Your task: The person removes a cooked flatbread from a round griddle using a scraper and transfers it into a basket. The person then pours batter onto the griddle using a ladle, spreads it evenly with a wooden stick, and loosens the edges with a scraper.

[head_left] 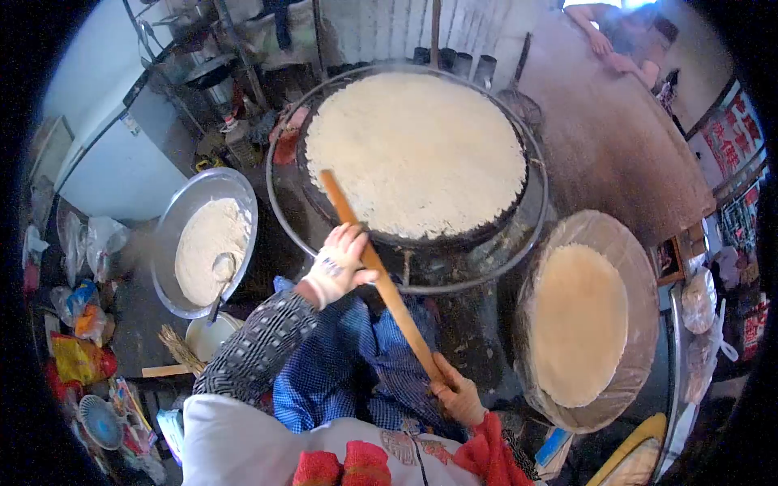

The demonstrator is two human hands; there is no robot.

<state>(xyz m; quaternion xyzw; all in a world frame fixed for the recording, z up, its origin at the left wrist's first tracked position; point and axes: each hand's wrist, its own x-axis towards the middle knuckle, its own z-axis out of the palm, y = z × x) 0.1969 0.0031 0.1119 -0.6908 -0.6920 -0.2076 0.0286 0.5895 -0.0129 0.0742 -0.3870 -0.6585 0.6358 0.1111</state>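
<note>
My left hand [339, 263], in a pale work glove with the fingers showing, closes over the upper half of a long flat wooden stick [395, 306]. The bare fingers of my right hand [459, 394] wrap round its lower end, close to my lap. The stick's upper tip overlaps the near left edge of a large, thin, pale pancake [417, 150] in the view. The pancake spreads over a round black griddle [389, 238], its surface rough and its rim ragged. A metal ring [541, 206] encircles the griddle.
At left a metal basin [164, 235] holds thick batter [203, 251] and a ladle [223, 267]. On the right, a plastic-lined basket [636, 356] contains round pale flatbread [579, 324]. Beyond the brown tabletop [616, 154] is another person [624, 44]. A white bucket [209, 336] stands below the basin.
</note>
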